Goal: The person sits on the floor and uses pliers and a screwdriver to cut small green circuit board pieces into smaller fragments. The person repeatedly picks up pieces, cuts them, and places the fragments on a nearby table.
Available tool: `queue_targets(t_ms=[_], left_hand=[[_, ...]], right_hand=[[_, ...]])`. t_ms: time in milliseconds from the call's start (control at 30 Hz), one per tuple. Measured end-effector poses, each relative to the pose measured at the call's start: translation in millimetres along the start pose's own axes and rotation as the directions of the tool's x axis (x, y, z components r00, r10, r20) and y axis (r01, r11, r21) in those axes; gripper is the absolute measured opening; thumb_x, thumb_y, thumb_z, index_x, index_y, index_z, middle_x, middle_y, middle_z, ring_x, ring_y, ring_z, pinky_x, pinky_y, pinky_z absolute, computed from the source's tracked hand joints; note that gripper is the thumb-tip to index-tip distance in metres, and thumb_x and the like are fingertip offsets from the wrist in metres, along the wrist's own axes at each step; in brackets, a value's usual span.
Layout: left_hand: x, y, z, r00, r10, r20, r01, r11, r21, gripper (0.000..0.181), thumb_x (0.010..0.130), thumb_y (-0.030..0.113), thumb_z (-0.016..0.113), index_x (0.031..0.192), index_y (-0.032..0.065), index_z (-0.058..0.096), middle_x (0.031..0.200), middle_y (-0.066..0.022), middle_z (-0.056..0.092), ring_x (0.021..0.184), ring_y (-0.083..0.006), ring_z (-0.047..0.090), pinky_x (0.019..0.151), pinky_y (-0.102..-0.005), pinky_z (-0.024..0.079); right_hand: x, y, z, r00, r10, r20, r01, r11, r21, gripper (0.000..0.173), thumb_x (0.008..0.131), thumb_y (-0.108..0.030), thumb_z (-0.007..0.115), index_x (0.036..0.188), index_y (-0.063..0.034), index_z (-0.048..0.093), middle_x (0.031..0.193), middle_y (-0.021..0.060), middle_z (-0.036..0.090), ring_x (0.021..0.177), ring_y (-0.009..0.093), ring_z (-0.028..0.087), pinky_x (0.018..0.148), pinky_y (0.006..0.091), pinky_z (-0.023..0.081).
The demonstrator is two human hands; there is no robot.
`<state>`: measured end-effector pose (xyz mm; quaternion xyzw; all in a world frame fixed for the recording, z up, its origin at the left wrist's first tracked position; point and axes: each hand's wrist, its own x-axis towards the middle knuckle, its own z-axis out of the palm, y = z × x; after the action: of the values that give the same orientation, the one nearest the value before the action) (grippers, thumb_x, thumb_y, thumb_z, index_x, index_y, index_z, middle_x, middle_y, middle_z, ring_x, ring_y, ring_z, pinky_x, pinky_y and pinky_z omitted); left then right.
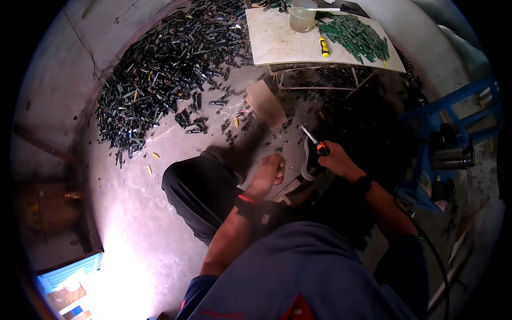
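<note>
My right hand [335, 158] grips a hand tool with an orange-and-black handle [321, 149], probably a screwdriver. Its pale metal shaft [310, 135] points up and to the left, above the floor. Just left of it, my left hand [271, 170] is curled with the fingers bent inward. A small green piece [279, 149] shows beyond its knuckles; whether the hand holds it is hidden. Below the hands, between my legs, lie wooden pieces [289, 192]. A shoe with a pale sole edge [307, 164] is beside the tool.
A large heap of dark narrow parts [160, 72] covers the floor at upper left. The low white-topped table [276, 44] bears green circuit-board strips [356, 38], a yellow-and-black screwdriver [323, 47] and a plastic cup [302, 18]. A brown block [266, 105] stands ahead; a blue stool [430, 160] lies right.
</note>
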<state>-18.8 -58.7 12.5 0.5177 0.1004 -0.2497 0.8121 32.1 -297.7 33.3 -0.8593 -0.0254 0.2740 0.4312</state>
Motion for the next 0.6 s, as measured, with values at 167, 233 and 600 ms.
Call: queue_targets(t_ms=[167,233,600], left_hand=[[-5.3,10.5,4.9,0.999,0.031,0.030,-0.034,0.993,0.115,0.038,0.095,0.038,0.038,0.075,0.0062,0.042,0.059,-0.0013,0.039,0.048,-0.0096,0.034,0.045,-0.0242,0.026],[-6.2,10.3,5.9,0.997,0.043,0.070,-0.053,0.988,0.146,0.038,0.095,0.038,0.039,0.075,0.0057,0.044,0.059,-0.0018,0.040,0.048,-0.0101,0.036,0.045,-0.0242,0.027],[-7.9,9.5,10.7,0.975,0.031,0.218,-0.061,0.989,0.135,0.035,0.093,0.035,0.044,0.078,0.0043,0.052,0.064,-0.0026,0.046,0.054,-0.0111,0.043,0.046,-0.0237,0.032]], right_hand=[[-8.7,-6.6,-20.4,0.976,0.149,0.157,-0.212,0.509,0.834,0.021,0.078,-0.019,0.051,0.094,-0.0065,0.055,0.090,0.0084,0.062,0.085,0.022,0.062,0.070,0.0372,0.050],[-9.7,-4.3,-31.6,0.988,0.119,0.094,-0.125,0.290,0.949,0.026,0.082,-0.023,0.048,0.101,-0.0066,0.053,0.098,0.0102,0.063,0.090,0.024,0.063,0.078,0.0405,0.051],[-4.1,-28.0,13.3,0.987,0.016,0.160,-0.130,0.669,0.732,0.012,0.083,-0.010,0.056,0.093,-0.0035,0.056,0.081,0.0052,0.061,0.066,0.011,0.057,0.058,0.0223,0.045]])
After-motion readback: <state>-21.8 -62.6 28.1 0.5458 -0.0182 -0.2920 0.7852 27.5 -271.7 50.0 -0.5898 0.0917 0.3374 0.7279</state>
